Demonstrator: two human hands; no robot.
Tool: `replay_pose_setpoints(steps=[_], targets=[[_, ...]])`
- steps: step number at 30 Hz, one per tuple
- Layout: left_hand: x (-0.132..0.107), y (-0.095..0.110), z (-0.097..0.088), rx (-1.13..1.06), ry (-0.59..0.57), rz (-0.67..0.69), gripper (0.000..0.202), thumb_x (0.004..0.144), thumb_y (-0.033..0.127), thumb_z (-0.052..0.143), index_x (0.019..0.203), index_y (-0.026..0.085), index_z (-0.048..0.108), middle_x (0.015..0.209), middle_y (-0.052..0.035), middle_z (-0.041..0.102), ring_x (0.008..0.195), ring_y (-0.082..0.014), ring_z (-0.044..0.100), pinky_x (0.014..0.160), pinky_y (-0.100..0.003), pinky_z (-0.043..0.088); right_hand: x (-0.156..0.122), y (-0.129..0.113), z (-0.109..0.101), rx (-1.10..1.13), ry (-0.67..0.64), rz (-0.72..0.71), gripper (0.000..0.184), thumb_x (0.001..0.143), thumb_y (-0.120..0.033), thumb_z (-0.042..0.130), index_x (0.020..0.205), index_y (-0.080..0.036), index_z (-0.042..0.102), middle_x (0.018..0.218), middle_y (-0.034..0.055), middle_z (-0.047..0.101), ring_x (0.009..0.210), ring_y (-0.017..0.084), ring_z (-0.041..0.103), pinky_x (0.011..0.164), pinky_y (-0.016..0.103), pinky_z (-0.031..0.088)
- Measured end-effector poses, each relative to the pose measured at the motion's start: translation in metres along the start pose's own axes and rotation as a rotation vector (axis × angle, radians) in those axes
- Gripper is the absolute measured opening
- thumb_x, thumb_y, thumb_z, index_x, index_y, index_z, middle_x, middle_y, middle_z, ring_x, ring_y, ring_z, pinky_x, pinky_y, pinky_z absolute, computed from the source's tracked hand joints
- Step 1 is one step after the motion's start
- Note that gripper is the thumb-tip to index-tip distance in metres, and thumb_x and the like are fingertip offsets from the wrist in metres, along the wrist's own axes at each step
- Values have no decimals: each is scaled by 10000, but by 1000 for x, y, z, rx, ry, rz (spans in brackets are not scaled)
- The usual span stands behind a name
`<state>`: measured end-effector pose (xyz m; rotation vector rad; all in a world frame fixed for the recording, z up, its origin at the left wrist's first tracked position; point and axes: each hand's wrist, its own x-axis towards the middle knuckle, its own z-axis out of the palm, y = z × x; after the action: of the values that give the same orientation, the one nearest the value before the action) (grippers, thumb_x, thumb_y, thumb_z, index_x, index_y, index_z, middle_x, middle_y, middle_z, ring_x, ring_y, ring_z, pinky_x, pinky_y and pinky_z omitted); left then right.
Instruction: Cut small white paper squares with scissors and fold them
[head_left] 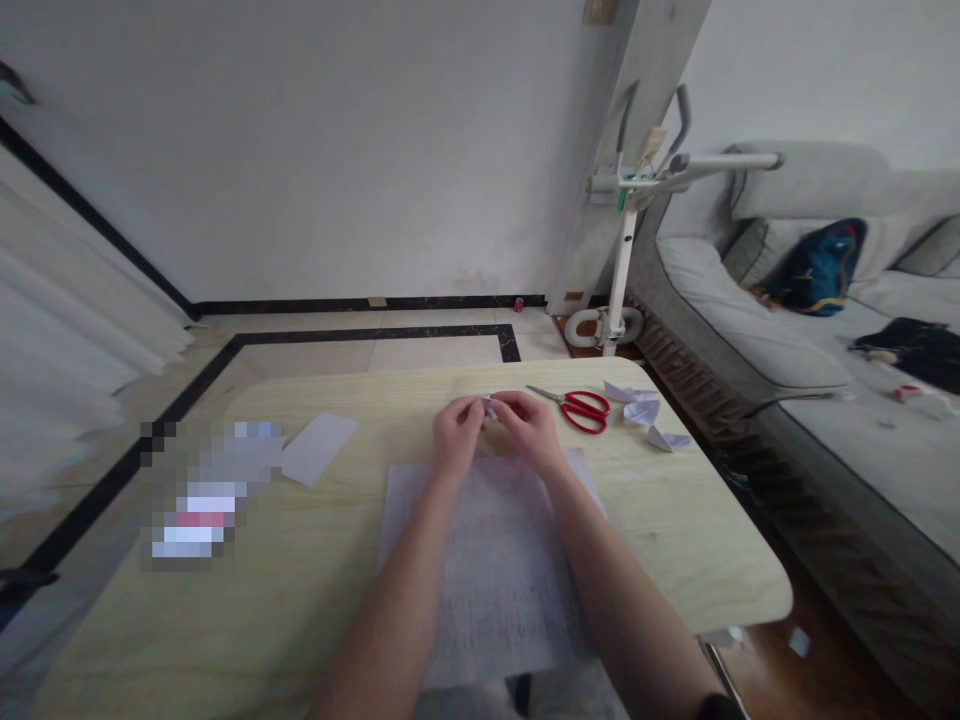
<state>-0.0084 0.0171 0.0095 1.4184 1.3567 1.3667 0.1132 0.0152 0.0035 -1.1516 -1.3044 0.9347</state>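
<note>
My left hand [456,432] and my right hand [531,428] meet over the middle of the table, fingers pinched together. Between the fingertips is a small folded piece of paper [489,406], mostly covered by them. Beneath my forearms lies a large printed sheet of paper [510,570]. Just right of my right hand rest scissors [586,408] with red handles, their blades pointing left. Beyond them are several folded white paper pieces [641,412].
The pale wooden table [300,600] has rounded corners. On its left lie a blank white paper slip [319,448] and a pixelated item [217,490]. A grey sofa [787,430] with a dark blue bag [817,268] stands at right, near white exercise equipment [622,260].
</note>
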Motion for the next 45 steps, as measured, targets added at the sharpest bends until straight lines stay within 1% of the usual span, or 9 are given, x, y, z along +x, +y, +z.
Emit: replay_pose_setpoints(steps=[2, 5, 10, 16, 26, 31, 38, 43, 45], targets=[[-1, -2, 1, 14, -23, 37, 217, 775, 270, 497, 678, 167, 663, 655, -26, 630, 615, -139, 555, 591, -230, 423, 1, 2, 0, 20, 42, -2, 227, 792, -390, 587, 781, -181, 674, 746, 40, 666, 686, 168, 583, 664, 294, 451], [-2, -1, 2, 43, -57, 87, 211, 776, 271, 507, 673, 172, 663, 653, -23, 623, 658, -145, 556, 624, -230, 418, 3, 4, -1, 49, 84, 28, 266, 792, -421, 572, 688, -183, 630, 627, 9, 600, 596, 149, 529, 586, 277, 421], [-3, 3, 4, -8, -74, 24, 204, 775, 260, 510, 668, 166, 656, 636, -20, 615, 609, -140, 547, 578, -227, 418, 3, 6, 1, 34, 88, 23, 295, 808, -446, 552, 654, -196, 572, 570, -8, 522, 543, 137, 468, 526, 264, 368], [-3, 3, 4, -48, -91, 3, 227, 786, 255, 495, 619, 170, 624, 590, -13, 586, 571, -138, 543, 555, -229, 421, 1, 5, 2, -25, 82, -13, 288, 827, -436, 532, 664, -200, 553, 574, -7, 505, 550, 144, 452, 519, 270, 335], [-2, 7, 2, -55, -70, -17, 227, 768, 221, 472, 572, 176, 577, 548, -3, 547, 533, -130, 520, 528, -232, 398, -3, 1, 3, -67, 61, -78, 238, 847, -397, 509, 728, -199, 565, 629, 5, 534, 600, 155, 477, 558, 277, 362], [-2, 5, 1, -48, -75, 4, 227, 776, 227, 465, 576, 173, 557, 536, 11, 525, 523, -115, 505, 513, -211, 386, -3, 2, 4, -94, 66, -109, 213, 840, -365, 509, 749, -186, 580, 656, 11, 569, 616, 153, 497, 575, 270, 375], [-2, 3, 1, -63, -84, 9, 228, 779, 220, 453, 584, 167, 556, 535, 19, 519, 512, -105, 496, 506, -204, 379, -3, 3, 4, -105, 53, -141, 200, 841, -343, 506, 756, -179, 585, 657, 5, 570, 622, 146, 507, 578, 260, 385], [-2, 6, 0, -56, -80, -4, 225, 757, 216, 459, 561, 167, 558, 522, 18, 519, 507, -105, 493, 498, -202, 373, -4, 2, 3, -106, 55, -130, 198, 843, -340, 507, 773, -179, 599, 684, 18, 599, 640, 155, 537, 601, 268, 413], [-1, 5, 0, -64, -70, -2, 212, 746, 213, 467, 568, 166, 572, 522, 19, 520, 511, -106, 494, 501, -202, 376, -4, 3, 4, -82, 46, -113, 177, 830, -328, 527, 813, -176, 617, 727, 29, 631, 673, 164, 567, 627, 276, 437]])
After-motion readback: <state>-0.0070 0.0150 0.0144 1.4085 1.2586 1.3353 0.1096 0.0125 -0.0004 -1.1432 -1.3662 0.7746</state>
